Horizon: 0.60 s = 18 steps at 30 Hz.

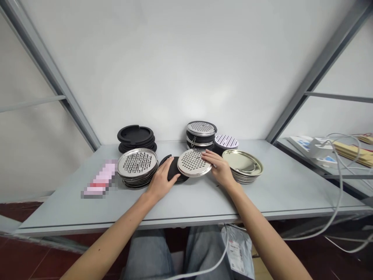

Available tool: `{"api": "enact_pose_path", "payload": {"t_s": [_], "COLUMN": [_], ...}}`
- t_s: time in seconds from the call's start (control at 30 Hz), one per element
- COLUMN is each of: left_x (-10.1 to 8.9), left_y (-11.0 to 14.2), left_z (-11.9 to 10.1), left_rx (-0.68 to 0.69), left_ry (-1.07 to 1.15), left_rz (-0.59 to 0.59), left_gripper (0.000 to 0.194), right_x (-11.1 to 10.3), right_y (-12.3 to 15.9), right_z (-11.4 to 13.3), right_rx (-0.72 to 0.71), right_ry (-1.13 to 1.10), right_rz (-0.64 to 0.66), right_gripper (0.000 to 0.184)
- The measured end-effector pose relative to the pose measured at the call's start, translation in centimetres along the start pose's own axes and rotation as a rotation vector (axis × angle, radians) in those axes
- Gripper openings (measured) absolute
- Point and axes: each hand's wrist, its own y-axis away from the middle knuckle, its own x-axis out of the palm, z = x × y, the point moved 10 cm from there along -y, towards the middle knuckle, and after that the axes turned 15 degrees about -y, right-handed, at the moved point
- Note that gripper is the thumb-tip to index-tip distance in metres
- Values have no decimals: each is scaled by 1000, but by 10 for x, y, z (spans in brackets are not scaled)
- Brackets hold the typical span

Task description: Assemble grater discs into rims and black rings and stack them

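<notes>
My left hand [162,179] grips the left rim of a round black base [174,169] on the table, thumb over its near side. In my right hand [220,169] is a round metal grater plate [194,162] with slotted holes, held by its right edge and tilted slightly. The plate overlaps the right part of the black base; whether they touch, I cannot tell. Beside my left hand stands a stack of round metal grater plates [137,163] with raised teeth. A stack of shallow, gold-toned metal lids [242,162] is just right of my right hand.
Black rings [135,134] are stacked at the back left. Behind the plate stand a pile of black and metal discs [201,128] and a slotted whitish disc [226,141]. A pixelated pink strip [101,179] lies left. White cables [339,186] hang at the right.
</notes>
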Motion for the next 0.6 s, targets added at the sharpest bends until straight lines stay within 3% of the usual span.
{"api": "enact_pose_path", "payload": {"t_s": [0.2, 0.4, 0.6], "left_x": [21, 28, 32], "left_y": [3, 3, 2], "left_z": [3, 1, 3], "left_rx": [-1, 52, 75], "left_ry": [-62, 12, 59], "left_rz": [155, 243, 268], "left_gripper": [40, 47, 48], "right_x": [-2, 20, 34], "right_y": [3, 6, 8], "right_z": [-9, -7, -18], "right_rx": [-24, -31, 49], "right_ry": [132, 99, 55], "right_rz": [-21, 104, 216], "right_gripper": [44, 45, 48]}}
